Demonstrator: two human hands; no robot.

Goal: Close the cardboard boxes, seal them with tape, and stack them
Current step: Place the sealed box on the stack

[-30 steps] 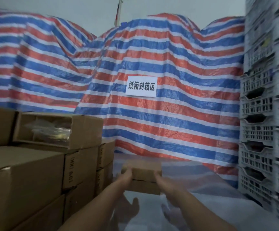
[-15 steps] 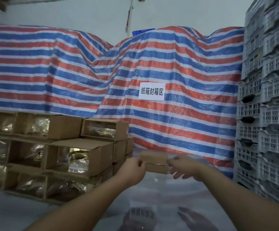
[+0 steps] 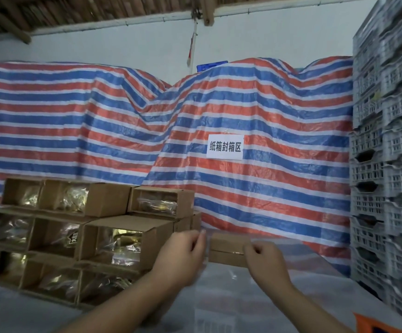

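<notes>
2 curled hands, left hand and right hand, grip small cardboard box.

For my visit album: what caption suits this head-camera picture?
Two hands, left hand and right hand, at a small closed cardboard box beside stacked open boxes.
</notes>
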